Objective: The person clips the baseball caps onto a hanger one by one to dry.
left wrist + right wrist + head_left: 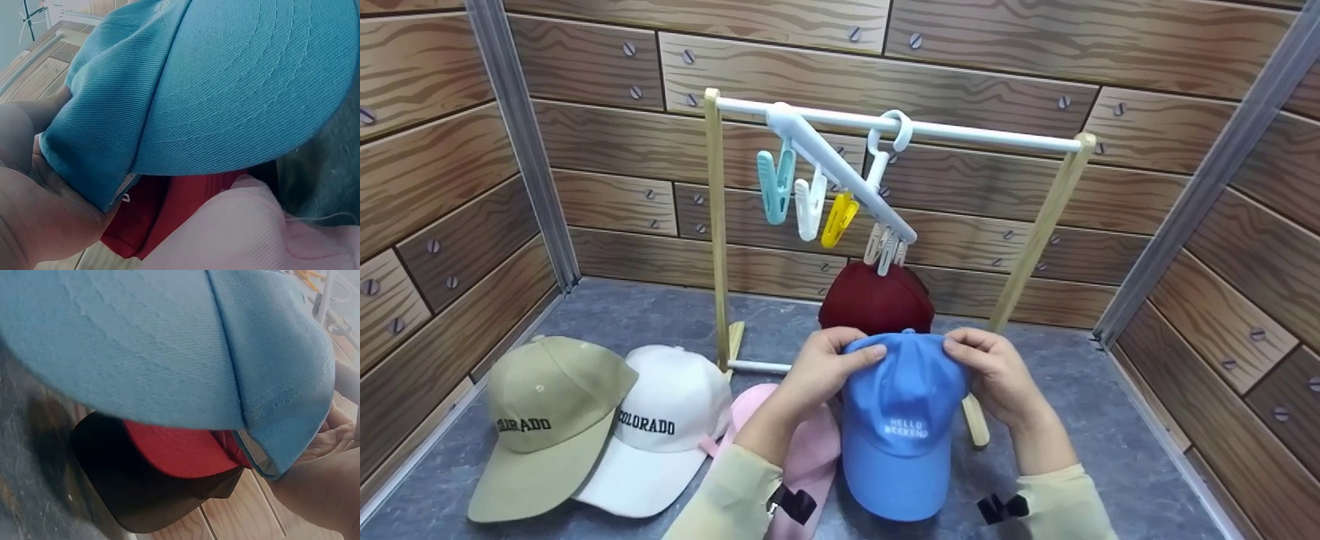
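Observation:
Both hands hold up a light blue baseball cap (906,420) by its crown, bill down, with "HELLO WEEKEND" lettered in white on it. My left hand (825,367) pinches the crown's upper left side between thumb and fingers. On the opposite side, the right hand (990,367) pinches the upper right edge. Just behind the blue cap is a dark red cap (877,300), partly hidden by it. Pale clips (885,249) at the lower end of a white clip hanger (847,176) sit right at the red cap's top.
The hanger hangs tilted from a rack's white rail (990,135). It also bears teal (776,187), white (810,204) and yellow (839,220) clips. Left on the grey surface lie khaki (551,397), white (671,397) and pink (810,442) caps. Wood-patterned walls (780,75) enclose the space.

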`<state>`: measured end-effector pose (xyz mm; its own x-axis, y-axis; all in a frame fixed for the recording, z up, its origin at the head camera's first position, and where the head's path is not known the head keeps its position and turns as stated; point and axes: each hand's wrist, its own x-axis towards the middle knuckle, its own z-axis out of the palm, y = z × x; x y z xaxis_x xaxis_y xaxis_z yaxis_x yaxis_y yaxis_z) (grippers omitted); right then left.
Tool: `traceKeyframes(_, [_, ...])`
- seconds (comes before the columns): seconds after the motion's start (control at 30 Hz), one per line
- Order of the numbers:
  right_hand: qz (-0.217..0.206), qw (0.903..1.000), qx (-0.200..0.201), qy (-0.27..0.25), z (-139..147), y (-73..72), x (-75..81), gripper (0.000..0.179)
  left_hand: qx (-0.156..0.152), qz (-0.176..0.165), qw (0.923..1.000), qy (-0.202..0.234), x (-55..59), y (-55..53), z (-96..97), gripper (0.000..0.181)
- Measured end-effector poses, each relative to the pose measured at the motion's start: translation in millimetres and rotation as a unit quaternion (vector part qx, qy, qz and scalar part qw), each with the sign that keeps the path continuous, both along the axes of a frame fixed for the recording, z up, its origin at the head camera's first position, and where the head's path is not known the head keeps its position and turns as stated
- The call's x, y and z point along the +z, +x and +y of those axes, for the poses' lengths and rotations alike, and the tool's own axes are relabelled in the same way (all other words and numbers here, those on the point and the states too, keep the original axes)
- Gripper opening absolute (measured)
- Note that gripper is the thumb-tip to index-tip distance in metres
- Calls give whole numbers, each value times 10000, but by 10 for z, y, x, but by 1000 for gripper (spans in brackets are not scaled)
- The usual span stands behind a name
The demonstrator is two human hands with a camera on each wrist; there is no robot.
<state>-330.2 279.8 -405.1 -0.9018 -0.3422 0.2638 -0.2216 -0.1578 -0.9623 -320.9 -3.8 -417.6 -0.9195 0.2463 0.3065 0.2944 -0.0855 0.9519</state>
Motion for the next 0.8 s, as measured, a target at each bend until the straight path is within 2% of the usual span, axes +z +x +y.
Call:
traceKeyframes(0.17, [-19, 10000, -46, -17, -78, -32, 12, 20, -9, 11, 10000, 53, 41, -13, -65, 17])
traceKeyframes(0.37, [27, 9998, -166, -43, -174, -78, -5, 19, 65, 57, 9999, -115, 74, -34, -156, 18])
traceKeyframes(0.8, [-344, 9974, -619, -152, -375, -104, 33, 19, 192, 214, 9983, -499, 164, -111, -297, 22])
